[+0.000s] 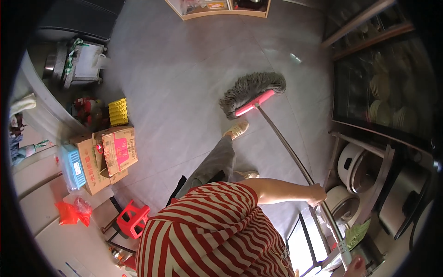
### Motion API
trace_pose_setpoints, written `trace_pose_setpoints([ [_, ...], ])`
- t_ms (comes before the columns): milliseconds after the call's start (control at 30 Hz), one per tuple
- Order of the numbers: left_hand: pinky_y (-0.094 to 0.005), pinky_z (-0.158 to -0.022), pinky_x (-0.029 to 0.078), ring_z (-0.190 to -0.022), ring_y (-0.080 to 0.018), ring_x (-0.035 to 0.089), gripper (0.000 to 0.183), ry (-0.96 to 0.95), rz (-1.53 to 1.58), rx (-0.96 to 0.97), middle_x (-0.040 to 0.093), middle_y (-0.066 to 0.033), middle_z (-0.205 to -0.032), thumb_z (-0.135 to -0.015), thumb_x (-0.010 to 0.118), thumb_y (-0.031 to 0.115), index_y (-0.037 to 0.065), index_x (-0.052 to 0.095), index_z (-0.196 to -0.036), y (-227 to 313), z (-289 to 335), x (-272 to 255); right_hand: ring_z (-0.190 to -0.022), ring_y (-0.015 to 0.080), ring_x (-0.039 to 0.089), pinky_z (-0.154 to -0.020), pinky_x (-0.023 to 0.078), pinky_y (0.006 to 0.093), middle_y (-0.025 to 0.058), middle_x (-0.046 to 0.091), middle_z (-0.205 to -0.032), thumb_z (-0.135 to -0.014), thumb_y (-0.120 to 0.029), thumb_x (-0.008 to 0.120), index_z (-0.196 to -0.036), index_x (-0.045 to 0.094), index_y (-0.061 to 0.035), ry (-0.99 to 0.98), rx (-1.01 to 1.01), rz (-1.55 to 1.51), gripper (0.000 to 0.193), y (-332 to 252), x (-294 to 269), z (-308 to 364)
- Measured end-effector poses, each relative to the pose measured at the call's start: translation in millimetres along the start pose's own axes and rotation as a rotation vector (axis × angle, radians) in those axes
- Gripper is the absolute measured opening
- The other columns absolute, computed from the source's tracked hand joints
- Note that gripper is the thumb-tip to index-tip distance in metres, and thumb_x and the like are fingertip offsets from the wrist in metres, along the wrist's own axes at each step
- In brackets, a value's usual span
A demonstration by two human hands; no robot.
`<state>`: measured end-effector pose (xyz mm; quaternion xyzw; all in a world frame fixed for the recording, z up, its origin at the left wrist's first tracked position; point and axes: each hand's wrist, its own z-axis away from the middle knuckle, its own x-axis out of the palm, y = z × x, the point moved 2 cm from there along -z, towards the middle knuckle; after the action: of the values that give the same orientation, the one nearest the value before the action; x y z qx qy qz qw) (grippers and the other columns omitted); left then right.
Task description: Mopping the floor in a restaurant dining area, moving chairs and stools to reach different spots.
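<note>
A mop with a grey string head (253, 90), a pink holder (254, 103) and a long metal pole (288, 147) rests on the floor, its head ahead of my feet. My left hand (317, 195) is wrapped round the pole partway up, the bare arm stretched out from a red and white striped sleeve. At the lower edge, my right hand (355, 268) shows only in part, closed at the pole's upper end; most of its fingers are out of the picture. My light shoe (238, 129) stands just behind the mop head.
To the left are cardboard boxes (119, 152), a yellow egg tray (118, 112), a blue basket (73, 166) and a red stool (132, 219). A glass-fronted cabinet (339, 92) with stacked bowls and a shelf with cookers (347, 161) line the right. A wooden shelf unit (221, 14) stands far ahead.
</note>
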<state>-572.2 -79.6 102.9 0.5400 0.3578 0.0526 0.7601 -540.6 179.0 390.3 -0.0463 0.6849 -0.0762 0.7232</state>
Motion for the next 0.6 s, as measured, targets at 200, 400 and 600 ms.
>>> trace_pose_setpoints([
  [200, -0.0425, -0.065, 0.045, -0.076, -0.0297, 0.06, 0.016, 0.399, 0.082, -0.195, 0.061, -0.0096, -0.074, -0.066, 0.059, 0.021, 0.013, 0.06, -0.081, -153.0, 71.4, -82.9, -0.054, 0.0091, 0.045, -0.048, 0.037, 0.0246, 0.004, 0.051, -0.059, -0.082, -0.016, 0.06, -0.088, 0.059, 0.0033, -0.116, -0.105, 0.034, 0.02, -120.9, 86.3, -115.7],
  [400, -0.0394, -0.068, 0.046, -0.08, -0.0299, 0.056, 0.016, 0.693, -0.212, -0.694, 0.057, -0.0123, -0.08, -0.06, 0.065, 0.008, 0.007, 0.06, -0.076, -320.4, 318.5, -211.1, -0.05, 0.0176, 0.05, -0.049, 0.041, 0.0298, 0.0074, 0.054, -0.058, -0.068, -0.023, 0.071, -0.091, 0.062, -0.0012, -0.295, -0.392, -0.22, 0.033, -398.9, 264.2, -144.3],
  [600, -0.0424, -0.086, 0.038, -0.106, -0.029, 0.045, 0.031, 1.015, -0.528, -0.998, 0.051, -0.0116, -0.11, -0.063, 0.066, 0.014, 0.01, 0.06, -0.093, -384.0, 503.7, -260.9, -0.065, 0.0271, 0.06, -0.059, 0.045, 0.0381, 0.0131, 0.061, -0.075, -0.072, -0.021, 0.062, -0.1, 0.057, -0.007, -0.837, -0.858, -0.357, 0.032, -694.7, 478.8, -134.8],
])
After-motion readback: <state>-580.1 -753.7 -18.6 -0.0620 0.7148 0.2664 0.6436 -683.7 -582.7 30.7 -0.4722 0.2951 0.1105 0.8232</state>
